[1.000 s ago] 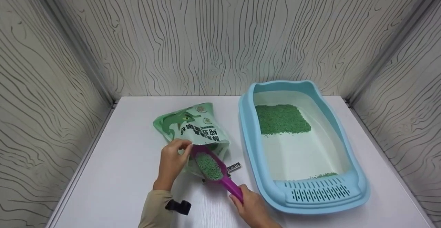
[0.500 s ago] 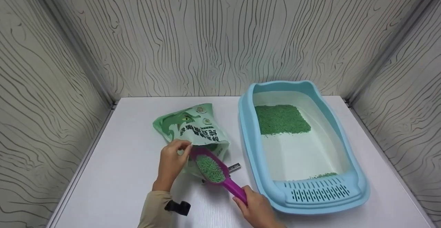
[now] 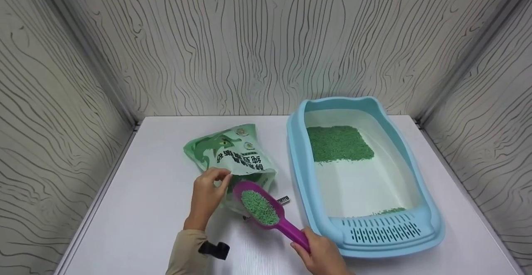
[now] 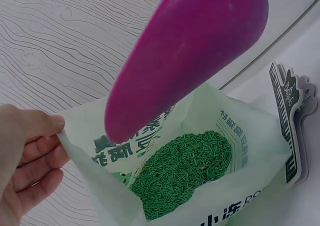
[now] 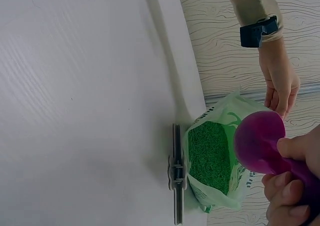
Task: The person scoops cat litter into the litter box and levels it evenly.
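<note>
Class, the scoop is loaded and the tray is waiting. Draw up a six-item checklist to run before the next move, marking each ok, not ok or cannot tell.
1. Grip: right hand holds the purple scoop: ok.
2. Load: green pellets lie in the scoop: ok.
3. Bag open, left hand pinching its edge: ok.
4. Scoop free of the bag's edge: cannot tell; they overlap in view.
5. Tray has room: ok, bare floor shows between its two pellet patches.
6. Scoop over the tray: not ok, it is at the bag's mouth.
</note>
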Available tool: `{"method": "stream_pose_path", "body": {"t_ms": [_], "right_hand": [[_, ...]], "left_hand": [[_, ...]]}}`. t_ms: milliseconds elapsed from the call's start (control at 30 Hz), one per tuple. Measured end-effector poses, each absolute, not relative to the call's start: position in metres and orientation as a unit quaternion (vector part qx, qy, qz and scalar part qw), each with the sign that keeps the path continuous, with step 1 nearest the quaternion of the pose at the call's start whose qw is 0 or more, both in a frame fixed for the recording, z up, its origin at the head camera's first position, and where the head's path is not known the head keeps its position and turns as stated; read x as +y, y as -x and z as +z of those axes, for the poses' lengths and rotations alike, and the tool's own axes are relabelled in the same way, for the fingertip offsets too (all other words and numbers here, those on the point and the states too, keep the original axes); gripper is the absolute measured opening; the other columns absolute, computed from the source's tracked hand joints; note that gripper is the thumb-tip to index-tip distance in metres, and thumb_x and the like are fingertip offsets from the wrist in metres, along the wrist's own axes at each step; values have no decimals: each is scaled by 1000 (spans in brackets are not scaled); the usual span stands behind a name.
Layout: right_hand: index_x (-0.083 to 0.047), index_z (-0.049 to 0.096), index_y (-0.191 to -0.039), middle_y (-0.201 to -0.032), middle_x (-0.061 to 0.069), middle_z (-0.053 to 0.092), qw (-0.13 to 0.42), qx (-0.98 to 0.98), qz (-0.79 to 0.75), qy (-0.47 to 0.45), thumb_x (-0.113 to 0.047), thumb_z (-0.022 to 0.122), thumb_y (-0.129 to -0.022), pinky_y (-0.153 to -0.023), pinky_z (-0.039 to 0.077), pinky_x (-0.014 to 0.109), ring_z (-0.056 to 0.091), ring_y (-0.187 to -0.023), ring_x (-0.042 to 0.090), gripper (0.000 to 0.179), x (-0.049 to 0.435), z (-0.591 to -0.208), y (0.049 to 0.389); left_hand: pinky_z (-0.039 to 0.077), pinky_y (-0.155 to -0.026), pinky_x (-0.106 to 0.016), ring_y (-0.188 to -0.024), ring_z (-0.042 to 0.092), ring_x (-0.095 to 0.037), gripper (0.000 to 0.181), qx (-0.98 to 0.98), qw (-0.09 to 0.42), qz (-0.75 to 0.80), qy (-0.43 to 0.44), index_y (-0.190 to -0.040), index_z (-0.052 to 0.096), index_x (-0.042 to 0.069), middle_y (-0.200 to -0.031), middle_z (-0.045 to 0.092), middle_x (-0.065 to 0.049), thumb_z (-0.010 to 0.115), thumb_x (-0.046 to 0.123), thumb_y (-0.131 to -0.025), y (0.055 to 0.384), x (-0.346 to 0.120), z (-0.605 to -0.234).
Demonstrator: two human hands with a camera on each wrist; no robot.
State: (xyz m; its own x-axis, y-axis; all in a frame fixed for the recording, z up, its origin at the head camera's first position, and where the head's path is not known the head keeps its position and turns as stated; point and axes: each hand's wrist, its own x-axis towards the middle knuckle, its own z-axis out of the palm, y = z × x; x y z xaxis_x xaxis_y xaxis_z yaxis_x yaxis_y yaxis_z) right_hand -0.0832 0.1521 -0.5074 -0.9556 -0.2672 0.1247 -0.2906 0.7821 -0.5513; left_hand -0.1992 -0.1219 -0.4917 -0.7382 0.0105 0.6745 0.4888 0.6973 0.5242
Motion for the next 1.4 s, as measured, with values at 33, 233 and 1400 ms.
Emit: {"method": "stream_pose_path", "body": {"t_ms": [33,233,1400], "right_hand": [[-9,55,-89,-59,-8,47,24,-943,295,-152,-29,69,-88,-48,33,12,34,-52,-5,24,153,-507,83],[-8,57,-90,-58,-9,47,30,-941,295,-163,-30,69,-88,-48,32,12,34,-52,-5,25,159,-501,81],[-11,60,-91,-59,-11,43,95,-947,272,-141,-24,75,-83,-48,33,12,34,-53,-6,21,201,-455,81]], "left_hand": [[56,-63,-28,-67,64,-15,7,-860,332,-360,145,-82,71,5,-74,69,-4,76,1,-79,199,-122,-492],[57,-63,-29,-67,65,-15,7,-862,332,-356,146,-82,71,5,-74,70,-4,76,1,-78,199,-122,-492],[56,-64,-27,-69,65,-14,5,-875,308,-352,126,-82,71,6,-76,70,-4,76,4,-79,197,-124,-490]]}}
